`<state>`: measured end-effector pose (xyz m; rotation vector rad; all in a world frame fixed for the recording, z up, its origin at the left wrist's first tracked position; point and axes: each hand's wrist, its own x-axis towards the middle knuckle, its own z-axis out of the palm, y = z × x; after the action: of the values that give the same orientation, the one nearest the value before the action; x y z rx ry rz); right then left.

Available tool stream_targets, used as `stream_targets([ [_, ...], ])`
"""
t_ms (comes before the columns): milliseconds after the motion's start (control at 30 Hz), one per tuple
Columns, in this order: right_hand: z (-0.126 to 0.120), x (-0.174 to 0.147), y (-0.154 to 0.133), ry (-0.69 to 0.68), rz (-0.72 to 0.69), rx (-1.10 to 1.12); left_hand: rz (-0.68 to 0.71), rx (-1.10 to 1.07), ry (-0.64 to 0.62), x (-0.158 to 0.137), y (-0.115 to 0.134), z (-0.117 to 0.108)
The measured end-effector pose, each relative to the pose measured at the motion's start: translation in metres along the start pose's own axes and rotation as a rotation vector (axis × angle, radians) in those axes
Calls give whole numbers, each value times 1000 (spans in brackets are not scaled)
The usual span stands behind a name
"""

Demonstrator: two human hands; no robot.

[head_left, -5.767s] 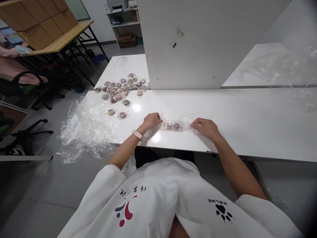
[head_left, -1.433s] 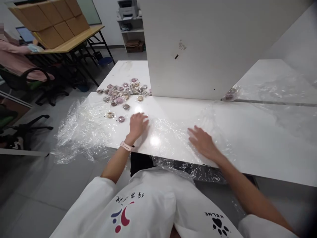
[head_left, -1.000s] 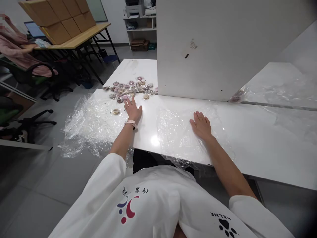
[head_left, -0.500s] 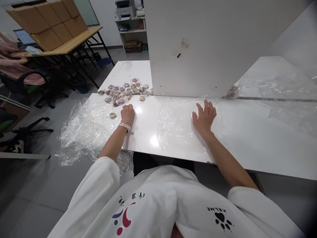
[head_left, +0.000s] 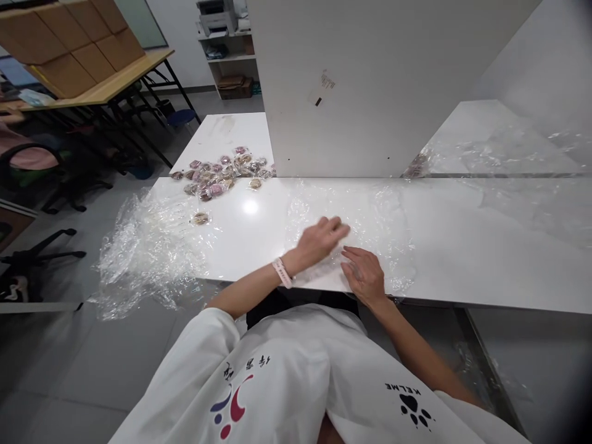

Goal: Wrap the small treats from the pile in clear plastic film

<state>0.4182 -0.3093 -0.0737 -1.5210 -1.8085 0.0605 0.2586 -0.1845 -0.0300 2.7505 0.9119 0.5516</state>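
A sheet of clear, crinkled plastic film (head_left: 388, 216) lies spread on the white table in front of me. Above its near left part is my left hand (head_left: 321, 240), wearing a pale wristband; the fingers are curled together and slightly blurred, and whatever they may hold is hidden. My right hand (head_left: 365, 274) rests low over the film near the table's front edge, thumb and fingers curved and a little apart, with nothing visible between them. The two hands are close together. One small wrapped piece (head_left: 200, 218) lies on the table to the left.
Several small wrapped pieces (head_left: 217, 176) are heaped at the back left. Loose clear plastic (head_left: 143, 246) hangs over the table's left edge. A tall white panel (head_left: 342, 92) stands behind the film, and more plastic film (head_left: 522, 142) lies beyond it. A person (head_left: 28, 145) sits far left.
My left hand has moved right, from beside the wrapped pieces to over the film. My right hand has come back toward me and slightly left, its fingers now curved inward.
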Motion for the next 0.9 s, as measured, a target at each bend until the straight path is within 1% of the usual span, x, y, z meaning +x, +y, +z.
stream_targets([
  [33, -5, -3, 2, 47, 42, -20, 75, 11, -61, -4, 16, 13],
  [100, -16, -12, 6, 84, 108, -62, 189, 32, -145, -17, 33, 29],
  [167, -25, -24, 11, 48, 129, -88, 252, 27, -180, -33, 37, 31],
  [233, -33, -37, 17, -35, 96, -110, 266, -8, -196, -49, 34, 23],
  [333, -42, -56, 26, -187, -8, -169, 222, -66, -238, -77, 25, 4],
  [367, -44, -61, 28, -223, -37, -189, 196, -78, -250, -88, 20, -2],
  [433, -47, -71, 33, -253, -66, -202, 135, -105, -239, -111, 9, -9],
  [533, -54, -75, 39, -236, -47, -131, 61, -178, -129, -142, -8, -10],
  [600, -62, -68, 41, -237, -14, -50, 24, -229, -61, -153, -14, -9],
  [667, -71, -54, 40, -290, 38, 19, -19, -272, -45, -153, -16, -12],
  [733, -82, -31, 39, -385, 108, 62, -91, -312, -65, -142, -16, -21],
  [833, -96, 10, 39, -512, 219, 94, -251, -392, -105, -112, -20, -39],
  [900, -102, 40, 42, -566, 272, 121, -340, -418, -99, -87, -28, -49],
])
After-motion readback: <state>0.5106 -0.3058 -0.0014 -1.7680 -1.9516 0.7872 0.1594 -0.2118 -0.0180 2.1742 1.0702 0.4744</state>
